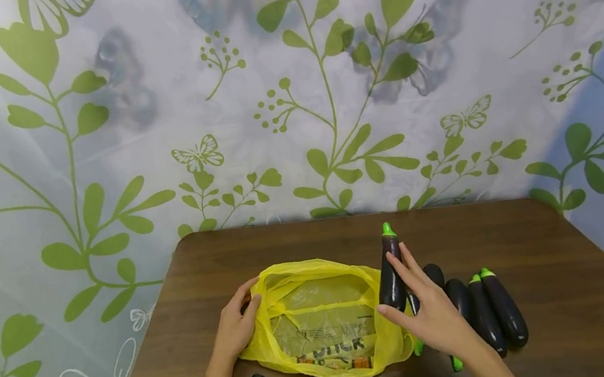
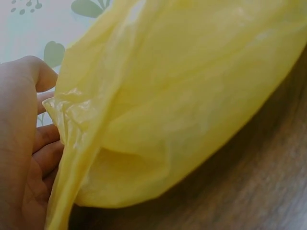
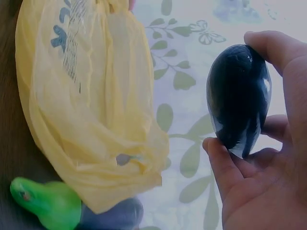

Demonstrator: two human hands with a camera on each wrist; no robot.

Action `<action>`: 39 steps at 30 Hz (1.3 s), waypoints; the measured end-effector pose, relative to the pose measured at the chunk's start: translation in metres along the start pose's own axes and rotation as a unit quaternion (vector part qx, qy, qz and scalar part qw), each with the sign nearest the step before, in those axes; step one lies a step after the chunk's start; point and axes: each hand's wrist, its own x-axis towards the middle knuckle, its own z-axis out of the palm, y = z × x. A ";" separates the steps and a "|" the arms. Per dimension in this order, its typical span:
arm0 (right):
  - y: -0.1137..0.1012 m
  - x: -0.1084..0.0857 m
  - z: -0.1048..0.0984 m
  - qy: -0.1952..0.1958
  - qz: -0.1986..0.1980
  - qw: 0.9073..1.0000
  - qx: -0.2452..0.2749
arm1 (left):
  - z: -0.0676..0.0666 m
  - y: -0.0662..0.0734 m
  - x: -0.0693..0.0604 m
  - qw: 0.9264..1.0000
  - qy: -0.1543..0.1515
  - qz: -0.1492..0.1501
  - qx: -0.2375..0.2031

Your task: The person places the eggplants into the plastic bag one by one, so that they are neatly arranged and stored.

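Eggplant (image 1: pixel 390 284) gripped between thumb and fingers of right hand (image 1: pixel 429 309); left hand (image 1: pixel 237 324) holds yellow bag (image 1: pixel 388 343).

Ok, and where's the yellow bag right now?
In the head view, the yellow bag sits at lower centre on the brown table, its mouth open, between the left grip and the eggplants lying to its right.

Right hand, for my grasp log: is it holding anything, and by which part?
Yes, the right hand holds an eggplant by its dark body, below the green cap.
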 end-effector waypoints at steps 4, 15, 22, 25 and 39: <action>-0.006 0.002 0.003 -0.005 -0.002 1.000 0.011 | -0.001 0.001 -0.001 1.000 0.001 -0.006 0.002; -0.021 0.003 0.013 -0.018 0.003 0.999 0.033 | -0.004 0.005 -0.004 1.000 0.003 -0.002 0.000; -0.028 0.006 0.019 -0.022 0.005 0.999 0.035 | -0.008 0.008 -0.005 1.000 0.002 -0.004 -0.001; -0.031 0.007 0.021 -0.026 0.006 0.999 0.030 | -0.010 0.008 -0.005 1.000 -0.001 -0.006 -0.003; -0.042 0.008 0.035 -0.047 0.006 0.998 0.041 | -0.014 0.012 -0.008 1.000 -0.002 -0.014 -0.014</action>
